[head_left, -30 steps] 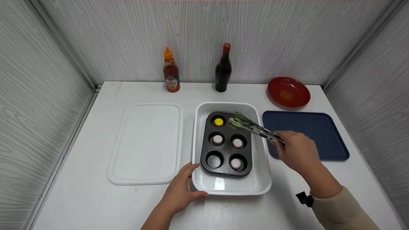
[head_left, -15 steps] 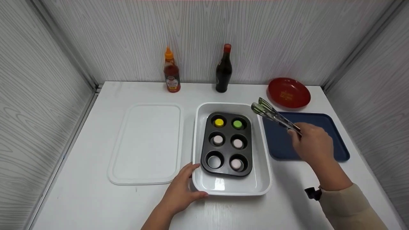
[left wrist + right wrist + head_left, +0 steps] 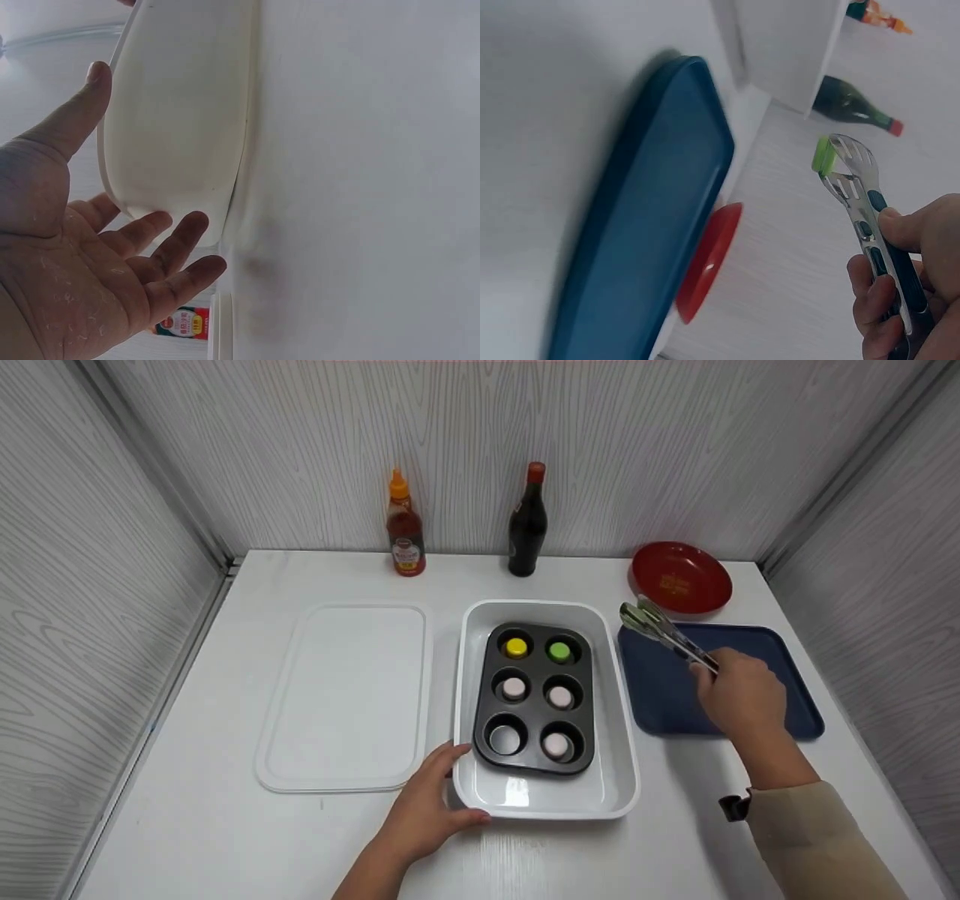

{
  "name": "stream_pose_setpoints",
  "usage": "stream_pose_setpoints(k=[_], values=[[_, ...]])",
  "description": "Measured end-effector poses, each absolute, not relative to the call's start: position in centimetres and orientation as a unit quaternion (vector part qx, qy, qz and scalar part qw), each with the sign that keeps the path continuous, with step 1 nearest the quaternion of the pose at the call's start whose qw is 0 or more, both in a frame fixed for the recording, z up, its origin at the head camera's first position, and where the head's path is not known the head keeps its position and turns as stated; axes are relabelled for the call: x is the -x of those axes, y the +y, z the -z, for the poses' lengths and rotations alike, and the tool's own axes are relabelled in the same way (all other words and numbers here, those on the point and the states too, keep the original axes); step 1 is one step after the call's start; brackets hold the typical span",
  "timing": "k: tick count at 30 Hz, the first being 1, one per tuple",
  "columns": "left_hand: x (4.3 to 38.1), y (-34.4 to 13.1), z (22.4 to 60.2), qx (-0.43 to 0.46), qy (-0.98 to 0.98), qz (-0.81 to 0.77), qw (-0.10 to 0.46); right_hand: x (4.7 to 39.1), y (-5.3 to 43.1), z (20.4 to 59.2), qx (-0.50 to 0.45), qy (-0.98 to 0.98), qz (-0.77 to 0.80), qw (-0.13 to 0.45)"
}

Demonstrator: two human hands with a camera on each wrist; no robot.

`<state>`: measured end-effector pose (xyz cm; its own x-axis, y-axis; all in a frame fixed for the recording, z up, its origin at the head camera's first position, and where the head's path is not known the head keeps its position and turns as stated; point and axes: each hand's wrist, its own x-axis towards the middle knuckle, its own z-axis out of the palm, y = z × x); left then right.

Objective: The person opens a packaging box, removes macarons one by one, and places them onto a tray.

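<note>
My right hand (image 3: 742, 694) grips metal tongs (image 3: 671, 637) above the blue tray. In the right wrist view a bright green piece (image 3: 823, 156) sits at the tips of the tongs. My left hand (image 3: 424, 810) rests with spread fingers against the near left corner of a white basin (image 3: 621, 780); in the left wrist view its fingers are loosely bent at the wall. Inside the basin lies a dark muffin pan (image 3: 534, 720). Its cups hold a yellow disc (image 3: 516, 648), a green disc (image 3: 559, 652) and three pale discs (image 3: 514, 688). The near left cup shows bare metal.
A blue tray (image 3: 780, 690) lies right of the basin, with a red bowl (image 3: 679, 577) behind it. At the left is a flat white lid (image 3: 345, 697). An orange-capped sauce bottle (image 3: 406, 536) and a dark red-capped bottle (image 3: 528, 529) stand near the back wall.
My right hand has moved the tongs right, from over the far right cup to above the blue tray. The green disc in that cup has come into view. My left hand stays put.
</note>
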<state>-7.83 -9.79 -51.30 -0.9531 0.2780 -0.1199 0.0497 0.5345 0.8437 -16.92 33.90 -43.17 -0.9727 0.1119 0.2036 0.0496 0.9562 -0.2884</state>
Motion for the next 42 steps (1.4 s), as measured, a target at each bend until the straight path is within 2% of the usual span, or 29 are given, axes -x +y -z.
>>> stream_pose_setpoints(k=[20, 42], values=[[7.7, -9.8, 51.3, -0.099, 0.865, -0.476, 0.123, 18.9, 35.6, 46.2, 0.089, -0.984, -0.146, 0.044], [7.8, -10.0, 51.5, -0.109, 0.864, -0.477, 0.117, 19.3, 36.1, 47.9, 0.107, -0.979, -0.171, 0.019]])
